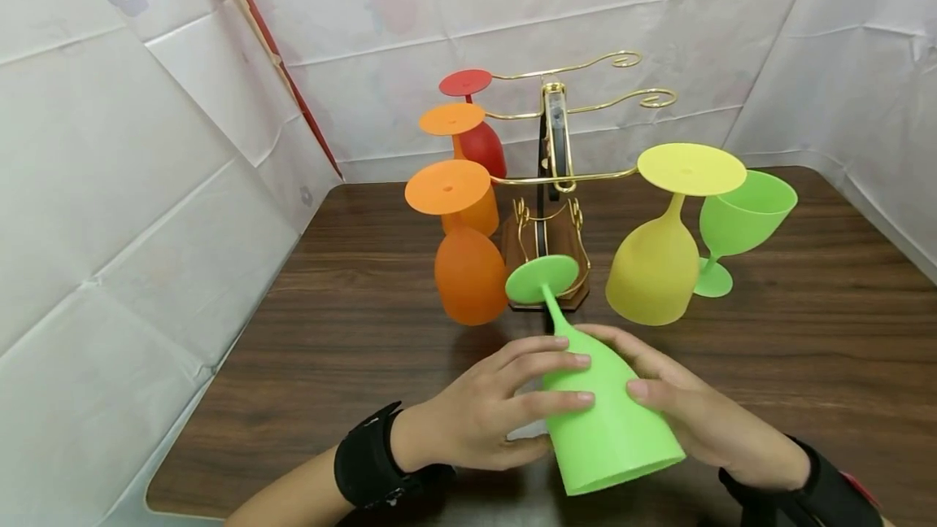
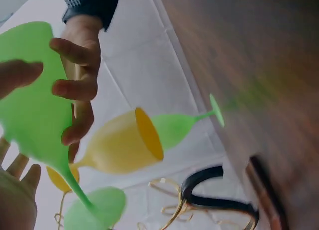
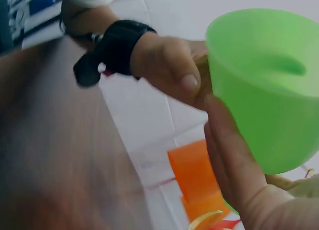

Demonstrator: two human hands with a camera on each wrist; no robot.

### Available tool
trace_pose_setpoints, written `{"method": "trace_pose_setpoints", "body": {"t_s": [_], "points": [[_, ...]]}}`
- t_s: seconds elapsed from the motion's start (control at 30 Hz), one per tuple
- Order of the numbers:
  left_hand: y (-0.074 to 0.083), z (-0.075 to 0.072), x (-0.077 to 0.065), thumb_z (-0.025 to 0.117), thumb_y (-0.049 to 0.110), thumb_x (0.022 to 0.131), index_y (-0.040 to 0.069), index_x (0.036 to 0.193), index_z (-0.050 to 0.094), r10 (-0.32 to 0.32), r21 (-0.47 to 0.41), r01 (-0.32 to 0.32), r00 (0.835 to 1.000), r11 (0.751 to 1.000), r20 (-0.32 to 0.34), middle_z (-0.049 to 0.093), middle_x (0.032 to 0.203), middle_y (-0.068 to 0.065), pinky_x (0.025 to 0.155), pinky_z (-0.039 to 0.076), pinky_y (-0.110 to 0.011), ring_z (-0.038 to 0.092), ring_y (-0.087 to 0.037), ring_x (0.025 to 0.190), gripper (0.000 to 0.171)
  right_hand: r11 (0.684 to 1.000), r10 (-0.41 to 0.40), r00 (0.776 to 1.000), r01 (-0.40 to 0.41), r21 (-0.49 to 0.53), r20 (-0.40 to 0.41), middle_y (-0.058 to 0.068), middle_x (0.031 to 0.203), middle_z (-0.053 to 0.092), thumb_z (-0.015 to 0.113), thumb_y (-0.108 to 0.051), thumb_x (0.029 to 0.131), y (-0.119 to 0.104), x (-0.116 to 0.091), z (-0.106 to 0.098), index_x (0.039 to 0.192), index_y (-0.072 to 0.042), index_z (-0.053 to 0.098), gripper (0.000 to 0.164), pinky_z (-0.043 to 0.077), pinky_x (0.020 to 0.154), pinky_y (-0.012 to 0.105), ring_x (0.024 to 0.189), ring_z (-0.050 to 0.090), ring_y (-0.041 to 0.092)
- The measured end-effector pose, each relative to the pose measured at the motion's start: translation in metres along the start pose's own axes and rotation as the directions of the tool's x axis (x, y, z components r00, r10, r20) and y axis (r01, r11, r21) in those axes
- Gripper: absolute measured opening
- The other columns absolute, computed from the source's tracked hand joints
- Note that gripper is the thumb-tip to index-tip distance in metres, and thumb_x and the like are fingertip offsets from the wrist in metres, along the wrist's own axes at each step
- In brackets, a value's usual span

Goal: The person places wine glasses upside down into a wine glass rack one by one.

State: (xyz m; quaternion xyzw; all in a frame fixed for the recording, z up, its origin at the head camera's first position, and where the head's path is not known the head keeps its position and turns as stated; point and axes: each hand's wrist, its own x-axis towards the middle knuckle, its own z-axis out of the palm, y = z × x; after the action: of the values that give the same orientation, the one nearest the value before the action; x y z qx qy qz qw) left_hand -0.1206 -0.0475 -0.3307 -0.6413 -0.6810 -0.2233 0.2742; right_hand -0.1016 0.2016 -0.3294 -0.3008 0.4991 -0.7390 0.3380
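A light green plastic goblet (image 1: pixel 611 429) is held between both hands above the table's near side, base up and tilted, its rim toward me. My left hand (image 1: pixel 486 409) grips the bowl from the left, several fingers spread over its upper side. From the right, my right hand (image 1: pixel 706 421) holds the same bowl, thumb on top and fingers partly hidden behind it. In the left wrist view, the stem and round base of this goblet (image 2: pixel 30 110) point down and to the right. The right wrist view looks into the open mouth of the goblet (image 3: pixel 279 130).
Beyond the hands stands a gold wire rack on a wooden base (image 1: pixel 564 234). Two orange goblets (image 1: pixel 470 275) and a red goblet (image 1: pixel 486 151) hang upside down at its left, a yellow goblet (image 1: pixel 655 271) at its right. Another green goblet (image 1: pixel 747 214) stands upright on the brown table (image 1: pixel 315 348).
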Motion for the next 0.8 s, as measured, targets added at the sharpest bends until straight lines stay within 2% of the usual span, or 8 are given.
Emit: {"method": "trace_pose_setpoints", "body": {"t_s": [0.13,0.27,0.33,0.43,0.5,0.57,0.67,0.8], "points": [[-0.003,-0.001,-0.002,0.066,0.000,0.076,0.002,0.129,0.042,-0.023,-0.042,0.020,0.997,0.999,-0.077,0.041,0.133,-0.022,0.106,0.038,-0.039,0.040,-0.035,0.127,0.057,0.955,-0.164,0.981,0.132,-0.266,-0.102,0.016,0.135,0.041,0.047,-0.022,0.095,-0.002,0.002,0.004,0.149,-0.011,0.013,0.065,0.054,0.081,0.046,0.111,0.057,0.029],[-0.006,-0.003,-0.003,0.056,-0.007,0.080,-0.003,0.133,0.039,-0.190,-0.225,0.147,0.965,0.963,-0.181,0.041,0.132,-0.024,0.102,0.041,-0.041,0.042,-0.033,0.124,0.056,0.862,-0.328,0.929,0.219,-0.457,-0.173,0.015,0.136,0.038,0.056,-0.010,0.088,-0.002,0.005,0.008,0.148,-0.005,0.015,0.073,0.053,0.083,0.038,0.114,0.052,0.022],[-0.005,-0.004,-0.004,0.052,-0.005,0.085,-0.003,0.138,0.034,-0.312,-0.381,0.235,0.937,0.894,-0.155,0.039,0.136,-0.022,0.101,0.041,-0.040,0.042,-0.031,0.125,0.055,0.793,-0.388,0.896,0.207,-0.573,-0.214,0.013,0.137,0.039,0.062,-0.003,0.083,-0.002,0.006,0.012,0.148,-0.007,0.018,0.079,0.050,0.087,0.032,0.116,0.049,0.018],[-0.005,-0.005,-0.005,0.053,0.013,0.095,0.002,0.144,0.027,-0.464,-0.602,0.360,0.885,0.713,-0.021,0.034,0.143,-0.018,0.103,0.040,-0.040,0.038,-0.030,0.129,0.056,0.678,-0.446,0.851,0.119,-0.725,-0.276,0.009,0.136,0.040,0.070,0.005,0.073,-0.001,0.008,0.017,0.147,-0.011,0.024,0.089,0.047,0.088,0.025,0.117,0.047,0.014],[-0.004,-0.003,-0.005,0.055,0.029,0.095,0.007,0.147,0.022,-0.529,-0.678,0.437,0.844,0.590,0.084,0.032,0.146,-0.013,0.103,0.040,-0.038,0.038,-0.027,0.130,0.065,0.609,-0.470,0.831,0.062,-0.791,-0.297,0.005,0.136,0.041,0.075,0.004,0.070,0.000,0.009,0.019,0.146,-0.015,0.026,0.093,0.047,0.087,0.023,0.117,0.046,0.012],[-0.005,-0.001,-0.005,0.061,0.039,0.090,0.011,0.149,0.020,-0.559,-0.708,0.489,0.814,0.510,0.160,0.034,0.146,-0.010,0.103,0.041,-0.037,0.040,-0.024,0.130,0.077,0.581,-0.482,0.826,0.052,-0.812,-0.292,0.004,0.137,0.041,0.078,0.003,0.069,0.001,0.011,0.021,0.146,-0.016,0.026,0.095,0.048,0.084,0.025,0.116,0.047,0.012],[-0.005,0.001,-0.006,0.070,0.032,0.085,0.015,0.149,0.021,-0.583,-0.698,0.539,0.784,0.472,0.212,0.039,0.143,-0.005,0.101,0.042,-0.035,0.044,-0.018,0.126,0.082,0.553,-0.491,0.825,0.048,-0.832,-0.279,0.002,0.138,0.040,0.081,0.001,0.067,0.002,0.013,0.024,0.147,-0.017,0.026,0.099,0.049,0.083,0.025,0.115,0.049,0.010],[-0.005,0.003,-0.006,0.075,0.016,0.081,0.018,0.147,0.025,-0.606,-0.711,0.535,0.772,0.455,0.193,0.043,0.138,-0.005,0.100,0.043,-0.037,0.045,-0.020,0.124,0.083,0.537,-0.500,0.828,0.066,-0.841,-0.254,0.002,0.140,0.038,0.082,0.002,0.066,0.002,0.015,0.024,0.147,-0.012,0.024,0.100,0.049,0.082,0.023,0.117,0.048,0.008]]}}
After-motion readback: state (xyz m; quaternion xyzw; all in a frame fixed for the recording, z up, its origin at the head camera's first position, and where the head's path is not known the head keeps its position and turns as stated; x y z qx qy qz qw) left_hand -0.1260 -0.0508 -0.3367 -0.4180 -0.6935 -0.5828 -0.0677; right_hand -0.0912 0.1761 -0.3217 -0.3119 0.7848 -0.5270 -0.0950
